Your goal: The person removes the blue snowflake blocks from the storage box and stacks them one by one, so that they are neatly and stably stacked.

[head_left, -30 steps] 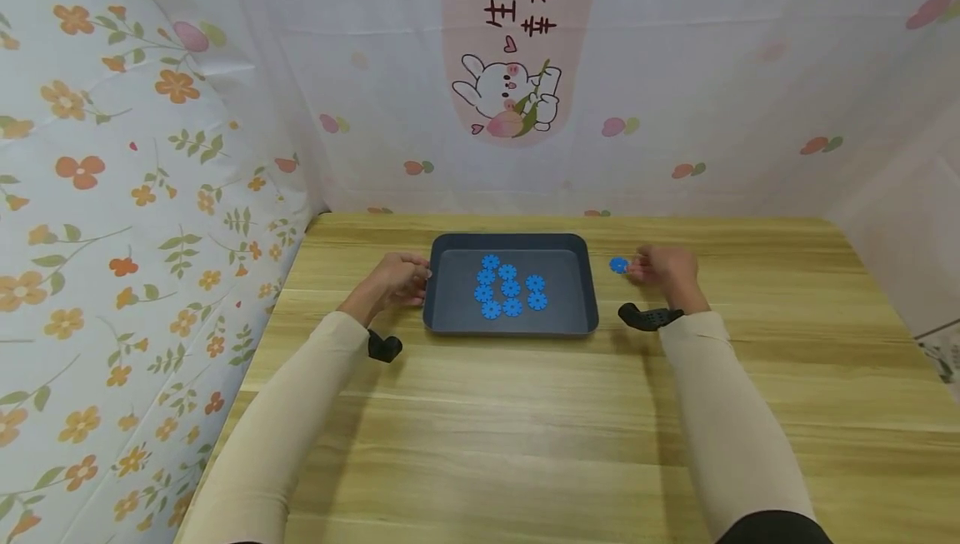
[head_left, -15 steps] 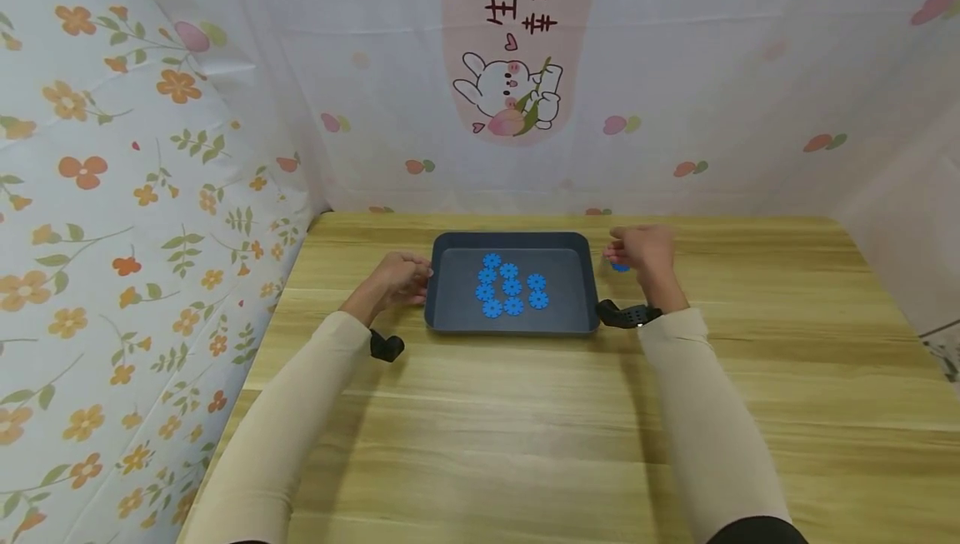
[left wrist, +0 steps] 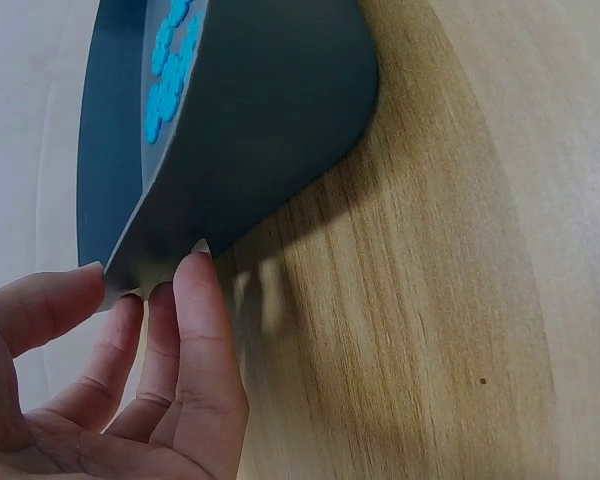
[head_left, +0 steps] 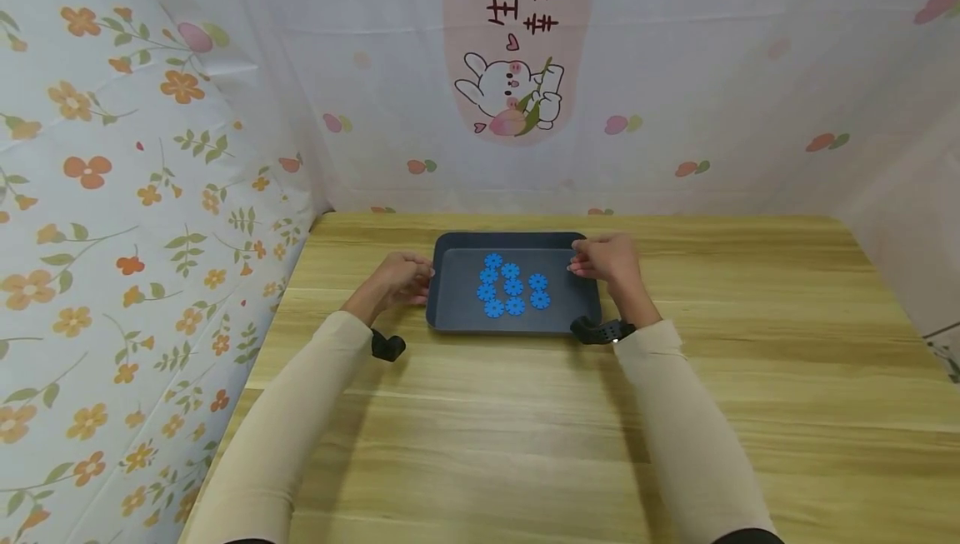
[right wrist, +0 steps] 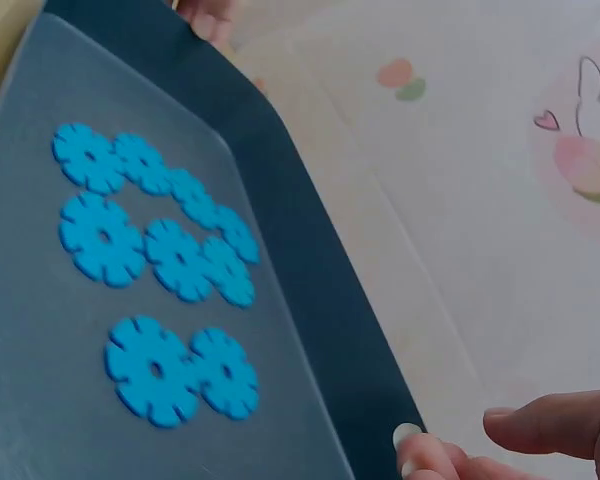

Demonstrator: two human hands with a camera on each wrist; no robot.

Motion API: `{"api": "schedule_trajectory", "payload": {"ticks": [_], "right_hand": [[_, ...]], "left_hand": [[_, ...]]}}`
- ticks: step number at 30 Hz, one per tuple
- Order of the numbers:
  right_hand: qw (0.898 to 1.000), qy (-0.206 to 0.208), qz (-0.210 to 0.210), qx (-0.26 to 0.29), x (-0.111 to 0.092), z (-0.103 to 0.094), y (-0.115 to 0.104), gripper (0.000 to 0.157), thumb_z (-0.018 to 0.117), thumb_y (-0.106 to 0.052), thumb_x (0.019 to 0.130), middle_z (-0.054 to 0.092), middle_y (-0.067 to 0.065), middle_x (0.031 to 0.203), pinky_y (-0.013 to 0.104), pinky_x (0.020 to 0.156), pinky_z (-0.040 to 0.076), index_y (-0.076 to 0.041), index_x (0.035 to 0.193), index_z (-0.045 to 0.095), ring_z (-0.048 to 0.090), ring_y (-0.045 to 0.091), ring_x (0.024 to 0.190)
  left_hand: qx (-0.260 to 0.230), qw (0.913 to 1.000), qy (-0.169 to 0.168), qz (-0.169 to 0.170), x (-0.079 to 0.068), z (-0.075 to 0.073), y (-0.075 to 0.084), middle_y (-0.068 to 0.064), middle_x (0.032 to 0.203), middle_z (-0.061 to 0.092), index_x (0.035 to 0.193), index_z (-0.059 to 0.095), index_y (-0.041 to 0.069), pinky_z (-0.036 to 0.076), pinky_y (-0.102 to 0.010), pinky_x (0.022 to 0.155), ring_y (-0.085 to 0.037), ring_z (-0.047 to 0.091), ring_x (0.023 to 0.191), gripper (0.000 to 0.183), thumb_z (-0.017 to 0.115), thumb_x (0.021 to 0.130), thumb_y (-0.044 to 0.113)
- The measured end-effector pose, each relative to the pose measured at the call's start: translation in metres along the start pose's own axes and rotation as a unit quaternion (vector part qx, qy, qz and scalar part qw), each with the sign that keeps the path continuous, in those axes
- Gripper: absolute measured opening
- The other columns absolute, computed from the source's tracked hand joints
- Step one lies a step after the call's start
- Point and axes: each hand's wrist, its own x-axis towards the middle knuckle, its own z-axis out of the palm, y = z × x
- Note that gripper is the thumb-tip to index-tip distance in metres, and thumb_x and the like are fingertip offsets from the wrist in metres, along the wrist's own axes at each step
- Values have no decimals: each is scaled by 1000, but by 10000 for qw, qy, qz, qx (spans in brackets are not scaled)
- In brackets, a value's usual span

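A dark grey baking tray (head_left: 465, 319) lies on the wooden table, with several blue notched plastic discs (head_left: 513, 286) flat inside it. Some of the discs touch, forming two close groups. At the tray's left side my left hand (head_left: 393, 281) pinches the rim; the left wrist view has its thumb (left wrist: 55, 305) at the edge and the other fingers against the outer wall. My right hand (head_left: 613, 259) is over the tray's right rim near the far corner. In the right wrist view its thumb (right wrist: 545, 425) stands apart from the fingers, with no disc visible between them.
Patterned white cloth (head_left: 360, 152) hangs behind the table (head_left: 480, 427), and a floral cloth (head_left: 112, 277) covers the left side. Black wrist mounts (head_left: 596, 330) sit close to the tray's near right corner and beside the left hand.
My right hand has moved left from the table to the tray's right rim. The lone blue disc seen right of the tray is no longer visible; the hand covers that spot. The left hand stays put.
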Motion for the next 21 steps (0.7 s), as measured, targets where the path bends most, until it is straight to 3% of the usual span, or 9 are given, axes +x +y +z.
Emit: {"api": "schedule_trajectory", "payload": {"ticks": [7,21], "right_hand": [[9988,-439,94,-168,-3,14,1,35,61,-15,96,68,8,75,43,84,55,11,118,63,69,13,62],[9928,-930,-10,-753,3,38,22,24,60,-4,94,69,10,71,28,62,58,13,109,67,68,13,58]], "left_hand": [[-29,10000,50,-67,3,1,-2,-16,101,64,126,59,6,57,-37,76,-23,64,77,30,58,96,9],[40,10000,54,-9,1,0,-2,-16,100,65,125,59,5,57,-35,72,-23,66,77,30,58,95,9]]}}
